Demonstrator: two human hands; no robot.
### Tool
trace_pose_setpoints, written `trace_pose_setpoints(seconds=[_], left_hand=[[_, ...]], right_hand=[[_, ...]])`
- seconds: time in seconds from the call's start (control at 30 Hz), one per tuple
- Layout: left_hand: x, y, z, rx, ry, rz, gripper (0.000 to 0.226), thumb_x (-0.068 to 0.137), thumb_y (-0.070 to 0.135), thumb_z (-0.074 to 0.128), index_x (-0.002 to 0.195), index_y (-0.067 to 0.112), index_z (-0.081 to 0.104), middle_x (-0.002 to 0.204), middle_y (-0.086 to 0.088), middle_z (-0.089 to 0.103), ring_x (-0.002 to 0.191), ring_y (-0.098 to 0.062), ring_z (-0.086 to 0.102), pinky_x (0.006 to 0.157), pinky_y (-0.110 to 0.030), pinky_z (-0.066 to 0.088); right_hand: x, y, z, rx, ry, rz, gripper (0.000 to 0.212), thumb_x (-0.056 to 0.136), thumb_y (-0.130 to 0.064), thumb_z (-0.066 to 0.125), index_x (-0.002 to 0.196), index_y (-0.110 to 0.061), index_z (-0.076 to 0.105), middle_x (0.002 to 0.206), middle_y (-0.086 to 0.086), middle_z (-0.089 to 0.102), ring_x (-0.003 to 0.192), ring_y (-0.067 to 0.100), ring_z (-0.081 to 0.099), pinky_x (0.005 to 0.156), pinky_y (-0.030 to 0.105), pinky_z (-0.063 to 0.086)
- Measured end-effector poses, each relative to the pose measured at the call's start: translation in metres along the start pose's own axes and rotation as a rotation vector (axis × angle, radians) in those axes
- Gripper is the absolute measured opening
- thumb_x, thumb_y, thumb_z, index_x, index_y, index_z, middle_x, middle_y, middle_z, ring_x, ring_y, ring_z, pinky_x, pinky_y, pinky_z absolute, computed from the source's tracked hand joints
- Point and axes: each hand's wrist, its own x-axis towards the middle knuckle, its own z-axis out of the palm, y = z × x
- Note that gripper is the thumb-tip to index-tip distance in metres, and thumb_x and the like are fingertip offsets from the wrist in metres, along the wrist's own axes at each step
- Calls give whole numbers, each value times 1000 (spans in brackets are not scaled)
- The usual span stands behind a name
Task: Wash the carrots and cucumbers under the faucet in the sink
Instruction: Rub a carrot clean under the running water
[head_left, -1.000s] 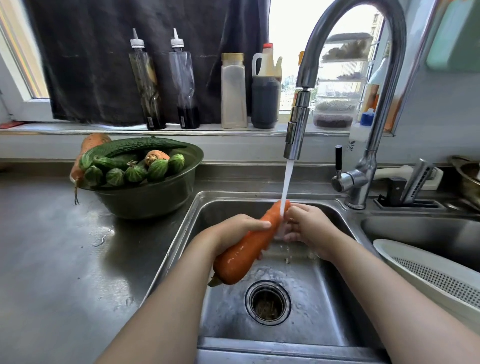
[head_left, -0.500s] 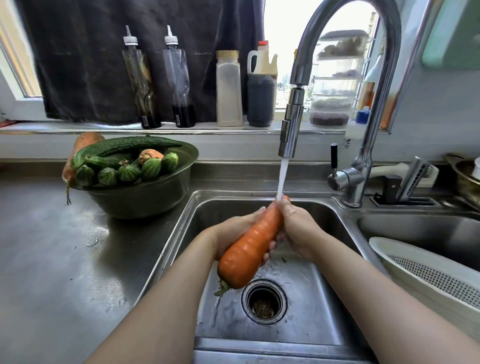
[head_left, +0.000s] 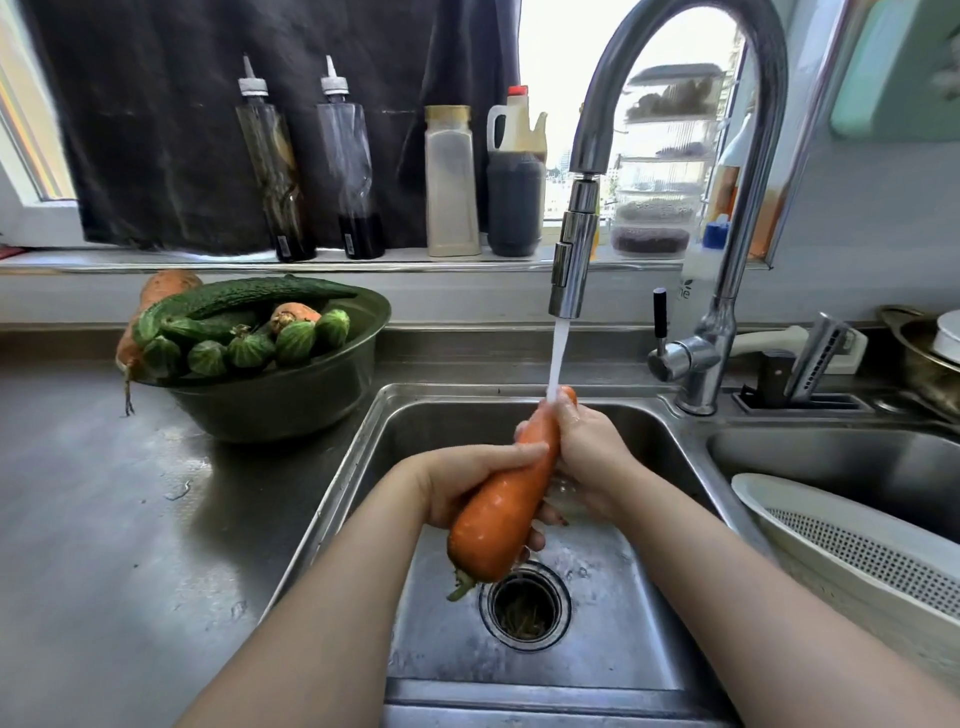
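A large orange carrot is held steeply tilted over the steel sink, thin tip up under the water stream from the faucet, thick stem end above the drain. My left hand wraps its middle from the left. My right hand grips the upper part near the tip. A green bowl on the counter to the left holds several cucumbers and more carrots.
A white colander lies in the right-hand basin. Bottles and jars line the window ledge behind. The faucet handle stands right of the stream. A wet steel counter lies left of the sink.
The carrot has swung from a shallow slant to nearly upright, its tip raised into the stream. My right hand has slid up toward the tip; my left still wraps the middle.
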Motion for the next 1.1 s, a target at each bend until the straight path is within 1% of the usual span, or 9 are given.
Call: trace_pose_setpoints(seconds=[0.13, 0.23, 0.3, 0.47, 0.57, 0.63, 0.73, 0.9, 1.1], left_hand=[[-6, -4, -6, 45, 70, 13, 65, 83, 58, 66, 130, 14, 56, 108, -7, 72, 85, -26, 72, 81, -41, 59], [-12, -3, -8, -48, 119, 17, 60, 83, 56, 68, 120, 8, 62, 98, -7, 72, 81, -25, 72, 78, -38, 60], [-13, -1, -8, -40, 145, 42, 58, 86, 54, 70, 118, 6, 62, 94, -8, 72, 81, -24, 72, 80, -38, 59], [-16, 2, -13, 106, 190, 80, 52, 93, 49, 62, 126, 9, 59, 101, -11, 73, 84, -26, 72, 77, -37, 60], [-18, 2, -16, 190, 220, 78, 60, 90, 51, 68, 129, 6, 60, 107, -13, 75, 87, -29, 74, 78, -39, 60], [-19, 2, -20, 259, 261, 79, 61, 87, 48, 71, 127, 2, 63, 108, -14, 76, 89, -30, 75, 82, -43, 60], [-23, 5, -23, 352, 290, 57, 54, 90, 45, 72, 125, 3, 66, 112, -14, 77, 93, -31, 74, 91, -49, 58], [-25, 7, -20, 437, 363, 45, 49, 88, 46, 77, 117, 7, 73, 107, -12, 78, 92, -30, 76, 88, -48, 61], [-19, 7, -21, 504, 464, 78, 52, 76, 57, 84, 109, 18, 78, 100, -9, 80, 94, -29, 77, 92, -50, 61]], right_hand=[[2, 0, -13, 42, -282, 40, 19, 104, -19, 58, 115, -4, 62, 111, 17, 70, 102, 34, 67, 100, 56, 53], [5, 1, -23, 105, -451, 67, 41, 86, -8, 71, 124, -1, 59, 112, 19, 67, 102, 36, 66, 86, 51, 57], [5, -1, -24, 116, -433, 55, 42, 84, -5, 72, 124, 1, 60, 115, 18, 69, 106, 35, 69, 88, 47, 58], [-1, -8, -24, 72, -340, 2, 18, 96, 11, 52, 108, 2, 63, 109, 24, 71, 97, 33, 72, 83, 43, 63], [0, -7, -26, -63, -282, -37, 30, 93, 8, 63, 120, -3, 56, 114, 29, 70, 96, 40, 75, 82, 49, 63], [1, -6, -30, -179, -239, -48, 35, 87, 5, 73, 117, -5, 60, 107, 25, 72, 90, 40, 76, 75, 44, 64], [2, -8, -36, -285, -229, -70, 22, 87, 6, 70, 105, -8, 68, 95, 17, 74, 85, 31, 77, 73, 40, 64], [4, -5, -31, -387, -198, -75, 30, 83, -3, 80, 109, -11, 67, 95, 14, 73, 77, 24, 76, 67, 35, 63], [13, -5, -40, -377, -167, -91, 28, 86, -4, 75, 113, -9, 71, 106, 21, 72, 82, 29, 77, 75, 45, 65]])
